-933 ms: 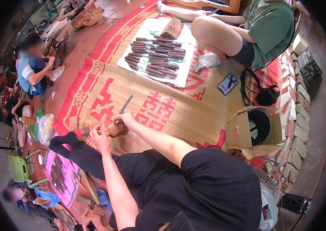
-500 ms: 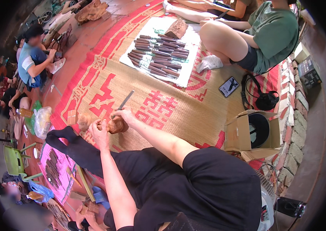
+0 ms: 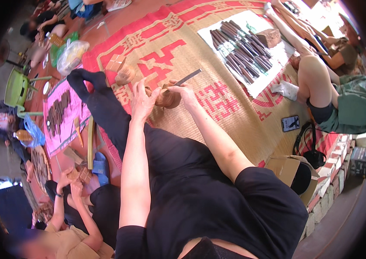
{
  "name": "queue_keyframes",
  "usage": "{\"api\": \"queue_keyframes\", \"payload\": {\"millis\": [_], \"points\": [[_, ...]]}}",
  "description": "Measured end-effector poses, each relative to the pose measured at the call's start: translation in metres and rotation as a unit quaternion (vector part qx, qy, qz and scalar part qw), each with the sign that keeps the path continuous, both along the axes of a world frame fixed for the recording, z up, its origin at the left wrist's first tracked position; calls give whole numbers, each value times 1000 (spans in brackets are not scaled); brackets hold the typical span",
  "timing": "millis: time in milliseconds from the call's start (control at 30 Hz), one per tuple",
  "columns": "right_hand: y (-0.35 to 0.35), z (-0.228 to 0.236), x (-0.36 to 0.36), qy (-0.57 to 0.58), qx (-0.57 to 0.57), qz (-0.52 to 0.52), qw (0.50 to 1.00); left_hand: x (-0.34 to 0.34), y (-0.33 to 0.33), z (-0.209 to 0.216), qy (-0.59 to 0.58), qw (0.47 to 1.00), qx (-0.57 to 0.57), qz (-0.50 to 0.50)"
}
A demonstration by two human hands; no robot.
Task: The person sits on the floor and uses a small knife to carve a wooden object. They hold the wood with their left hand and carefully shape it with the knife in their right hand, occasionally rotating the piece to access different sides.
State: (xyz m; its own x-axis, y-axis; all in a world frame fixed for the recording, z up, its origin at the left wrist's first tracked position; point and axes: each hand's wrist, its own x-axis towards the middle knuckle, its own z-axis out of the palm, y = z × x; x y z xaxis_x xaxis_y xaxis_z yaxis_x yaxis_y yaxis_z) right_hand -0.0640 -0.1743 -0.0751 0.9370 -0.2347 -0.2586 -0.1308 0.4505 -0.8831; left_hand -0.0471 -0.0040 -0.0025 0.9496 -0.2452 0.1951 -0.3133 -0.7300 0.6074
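Observation:
A rounded, brown carved wooden piece (image 3: 168, 100) is held over the mat, just beyond my legs. My left hand (image 3: 143, 102) grips its left side, thumb and fingers bent around it. On its right side, my right hand (image 3: 184, 93) is closed around a flat grey metal bar tool (image 3: 190, 76), which looks like a file. The tool's long end points away to the upper right; its other end, near the wood, is partly hidden by my fingers. Another rounded wooden piece (image 3: 125, 75) and a light wooden block (image 3: 116, 62) sit on the mat beyond my left hand.
Rows of dark-handled tools (image 3: 243, 49) lie on a white sheet. A phone (image 3: 290, 124) and a cardboard box (image 3: 284, 166) are at right. More tools (image 3: 59, 113) rest on a pink sheet at left. Other people sit nearby, one at lower left (image 3: 75, 235) holding wood.
The view has swung, so the mat and tools appear farther right and a person at lower left shows more. Both hands stay at the wooden piece; the metal bar now slants lower to the right.

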Motion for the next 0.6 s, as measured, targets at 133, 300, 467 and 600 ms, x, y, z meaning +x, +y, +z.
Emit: {"api": "queue_keyframes", "payload": {"millis": [133,300,467,600], "points": [[-9,-17,-2,85,-6,-57,995,-4,19,8,109,994,-5,-23],[14,10,-2,-15,24,-12,1000,1,30,22,166,982,14,-83],[5,-1,11,19,81,-34,996,0,27,27,188,979,22,-74],[11,28,10,16,71,-5,997,-4,24,25,159,986,19,-55]]}}
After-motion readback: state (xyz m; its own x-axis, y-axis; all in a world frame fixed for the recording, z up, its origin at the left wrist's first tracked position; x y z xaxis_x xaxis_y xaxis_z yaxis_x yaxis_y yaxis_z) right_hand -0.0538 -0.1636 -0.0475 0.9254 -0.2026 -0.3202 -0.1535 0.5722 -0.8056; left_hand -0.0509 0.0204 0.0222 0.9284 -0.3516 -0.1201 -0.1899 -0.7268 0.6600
